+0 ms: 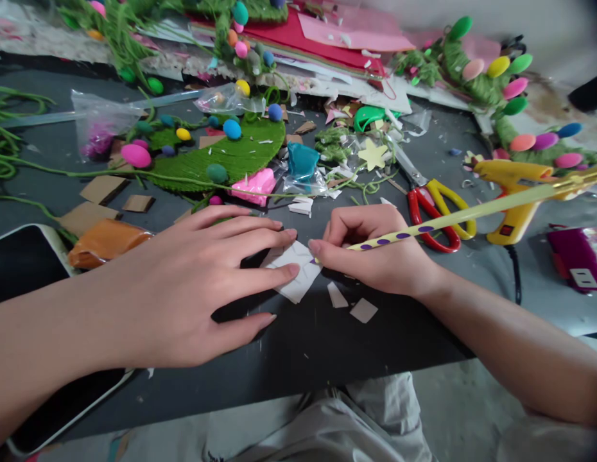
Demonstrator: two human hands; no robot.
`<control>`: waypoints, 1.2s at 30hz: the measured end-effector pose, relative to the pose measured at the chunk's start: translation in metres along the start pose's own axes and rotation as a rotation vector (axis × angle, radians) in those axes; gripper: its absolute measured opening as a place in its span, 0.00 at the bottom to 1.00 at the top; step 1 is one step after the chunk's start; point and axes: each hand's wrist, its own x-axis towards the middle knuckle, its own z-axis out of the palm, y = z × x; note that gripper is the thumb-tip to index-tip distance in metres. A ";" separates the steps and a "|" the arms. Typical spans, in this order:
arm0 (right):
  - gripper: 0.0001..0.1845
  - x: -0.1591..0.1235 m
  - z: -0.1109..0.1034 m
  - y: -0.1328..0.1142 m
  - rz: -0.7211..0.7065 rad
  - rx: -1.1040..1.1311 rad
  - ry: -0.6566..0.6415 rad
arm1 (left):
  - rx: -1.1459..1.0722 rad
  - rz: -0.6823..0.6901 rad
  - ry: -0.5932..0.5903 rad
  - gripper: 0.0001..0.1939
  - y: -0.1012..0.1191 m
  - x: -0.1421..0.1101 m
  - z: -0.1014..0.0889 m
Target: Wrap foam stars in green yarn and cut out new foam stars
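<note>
Left hand (197, 282) nearest, spread and gripping nothing, fingertips on a white paper piece (301, 289) on the counter (207, 398); right hand (380, 250) pinches a purple-spotted yellow pen (443, 222), tip at the paper. Light fingertip pressure could let the paper skid, making marks stray. Pen's long back end might knock the glue gun (513, 192) if swung; contact unclear. Loose paper scraps (364, 310) near the right wrist could get swept off.
</note>
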 end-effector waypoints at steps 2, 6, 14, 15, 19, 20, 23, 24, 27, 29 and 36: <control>0.19 0.000 0.000 0.000 -0.012 -0.018 0.013 | -0.005 -0.001 -0.005 0.21 0.000 -0.001 0.000; 0.17 0.000 0.000 0.000 -0.024 -0.007 -0.013 | -0.016 -0.028 -0.002 0.21 0.001 -0.001 0.001; 0.18 0.003 -0.002 0.001 0.002 -0.008 0.045 | -0.012 -0.021 -0.011 0.22 0.000 0.000 0.001; 0.17 0.003 -0.002 0.001 0.008 -0.012 0.055 | -0.008 -0.017 -0.009 0.21 0.000 0.000 0.000; 0.17 0.003 -0.001 0.002 -0.010 -0.032 0.052 | 0.000 -0.009 -0.012 0.21 -0.001 0.000 -0.001; 0.16 0.003 -0.001 0.002 -0.015 -0.034 0.052 | 0.001 -0.006 -0.012 0.21 -0.001 0.000 0.000; 0.16 0.003 -0.001 0.002 -0.030 -0.061 0.065 | 0.015 -0.002 0.002 0.21 0.000 0.001 0.001; 0.16 0.003 -0.001 0.002 -0.032 -0.068 0.067 | 0.021 -0.003 0.008 0.20 0.000 0.001 0.002; 0.17 0.003 0.000 0.001 -0.025 -0.069 0.067 | 0.025 -0.015 0.008 0.20 0.001 0.001 0.003; 0.16 0.002 0.000 0.001 -0.022 -0.071 0.073 | 0.015 -0.032 0.027 0.20 0.002 0.000 0.004; 0.17 0.002 0.001 0.000 -0.002 -0.068 0.079 | -0.022 -0.074 0.024 0.20 0.004 0.000 0.003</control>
